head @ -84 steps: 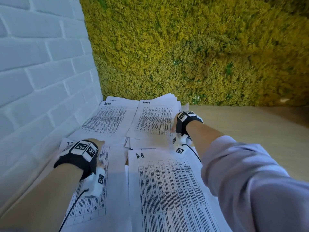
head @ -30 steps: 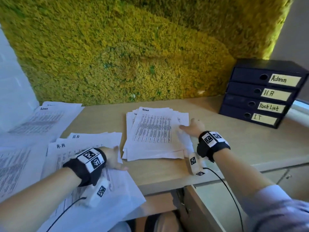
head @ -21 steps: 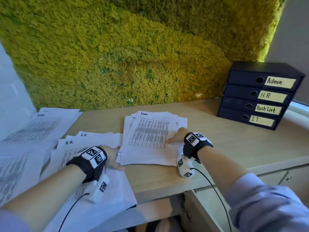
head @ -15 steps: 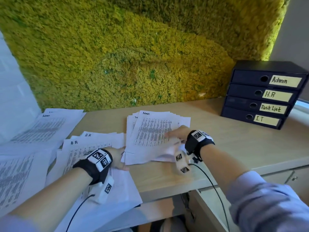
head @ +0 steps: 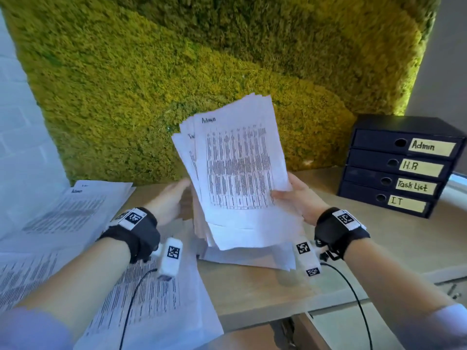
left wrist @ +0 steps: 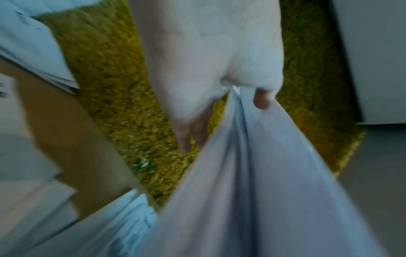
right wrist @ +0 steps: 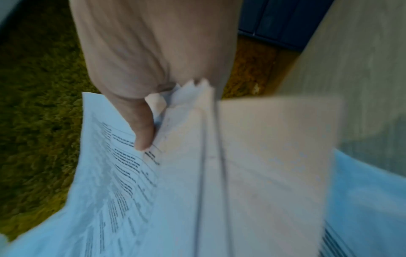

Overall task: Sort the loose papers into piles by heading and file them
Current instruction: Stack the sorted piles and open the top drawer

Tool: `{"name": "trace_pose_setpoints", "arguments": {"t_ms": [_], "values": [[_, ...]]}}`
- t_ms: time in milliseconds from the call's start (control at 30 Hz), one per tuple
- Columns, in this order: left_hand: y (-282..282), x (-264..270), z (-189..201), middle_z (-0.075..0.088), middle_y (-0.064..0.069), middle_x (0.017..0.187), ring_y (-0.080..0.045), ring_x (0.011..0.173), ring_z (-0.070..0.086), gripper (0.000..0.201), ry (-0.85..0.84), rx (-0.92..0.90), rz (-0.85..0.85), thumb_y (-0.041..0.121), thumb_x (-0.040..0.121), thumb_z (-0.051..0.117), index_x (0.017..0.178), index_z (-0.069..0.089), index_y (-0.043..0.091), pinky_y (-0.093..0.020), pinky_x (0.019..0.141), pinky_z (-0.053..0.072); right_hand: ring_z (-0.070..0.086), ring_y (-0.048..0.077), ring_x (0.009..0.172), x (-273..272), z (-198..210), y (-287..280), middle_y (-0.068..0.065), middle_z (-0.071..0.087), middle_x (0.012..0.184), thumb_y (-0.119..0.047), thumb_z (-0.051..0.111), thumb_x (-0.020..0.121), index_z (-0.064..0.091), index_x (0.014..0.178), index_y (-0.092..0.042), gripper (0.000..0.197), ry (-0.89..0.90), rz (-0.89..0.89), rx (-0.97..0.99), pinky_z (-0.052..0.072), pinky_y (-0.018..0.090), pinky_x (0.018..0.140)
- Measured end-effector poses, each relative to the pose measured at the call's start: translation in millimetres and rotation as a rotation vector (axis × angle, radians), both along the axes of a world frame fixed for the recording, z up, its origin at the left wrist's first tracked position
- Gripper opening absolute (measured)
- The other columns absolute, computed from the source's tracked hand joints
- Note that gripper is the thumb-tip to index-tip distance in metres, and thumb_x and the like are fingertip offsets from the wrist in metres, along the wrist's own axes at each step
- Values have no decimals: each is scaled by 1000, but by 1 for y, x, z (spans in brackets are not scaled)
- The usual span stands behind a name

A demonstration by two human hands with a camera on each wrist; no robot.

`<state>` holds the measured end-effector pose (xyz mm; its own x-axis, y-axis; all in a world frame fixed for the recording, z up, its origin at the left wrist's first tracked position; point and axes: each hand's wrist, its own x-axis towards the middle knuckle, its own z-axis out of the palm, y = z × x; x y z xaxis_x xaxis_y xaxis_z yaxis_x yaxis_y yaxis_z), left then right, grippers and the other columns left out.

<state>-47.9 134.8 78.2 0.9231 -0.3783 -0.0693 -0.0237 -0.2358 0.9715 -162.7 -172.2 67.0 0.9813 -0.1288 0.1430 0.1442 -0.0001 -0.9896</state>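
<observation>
A fanned stack of printed sheets [head: 240, 173] is held upright above the desk, its top sheet headed "Admin"; a sheet behind shows "Tas". My right hand [head: 295, 198] grips the stack's right edge, thumb [right wrist: 142, 130] on the front, with the sheets [right wrist: 241, 173] fanning out below it. My left hand [head: 174, 195] is at the left edge; the left wrist view shows its thumb [left wrist: 261, 100] on one face of the sheets [left wrist: 252, 191] and its fingers on the other. A few sheets [head: 252, 256] lie flat under the stack. The dark drawer box [head: 374, 170] at the right is labelled Admin, H.R, Task List, IT.
Under my left forearm a pile of printed sheets [head: 151, 299] hangs over the desk's front edge. Another pile headed "Admin" [head: 83, 210] lies at the far left by the white brick wall. A moss wall [head: 177, 72] backs the wooden desk [head: 404, 243].
The middle stack, flat on the desk half a second ago, is now lifted upright. My left hand left the H.R pile and came to the stack's left edge; my right hand now grips its right edge.
</observation>
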Motion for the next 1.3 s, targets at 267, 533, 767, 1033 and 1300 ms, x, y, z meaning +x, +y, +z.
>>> {"name": "trace_pose_setpoints", "arguments": {"t_ms": [267,533,767,1033,1300], "values": [[-48,-21,46,59,-6,92,-19,91,59,37,-278,-268,238,38,92,37,98,55,6,-32,83,45,69,19,102,8,29,5,3,71,114,-2,64,90,56,126,-18,40,-81,-17,-240,55,32,83],[-59,-30,84,63,-12,123,-25,94,66,68,-184,-448,53,63,96,21,115,69,18,-30,83,54,66,29,101,20,62,-1,8,72,107,-25,70,86,70,104,-2,29,-138,-406,-123,51,44,91],[-78,-30,77,49,12,134,-8,115,49,57,-350,-338,9,46,90,58,140,37,29,-35,102,37,68,15,95,15,87,0,3,70,113,-15,64,91,64,121,-11,30,-232,-362,-37,55,37,89],[-70,-15,99,66,2,115,-17,102,64,62,-453,-414,220,62,76,66,122,57,22,-39,88,50,60,16,120,10,85,-7,-5,66,126,-49,83,66,58,133,-19,77,-239,-200,-63,40,48,110],[-88,-26,100,67,7,98,-9,86,63,37,-577,-509,246,42,83,68,108,62,15,-36,85,51,64,28,113,27,96,22,11,70,116,-11,79,76,66,118,-6,44,-280,-160,-15,44,50,106]]}}
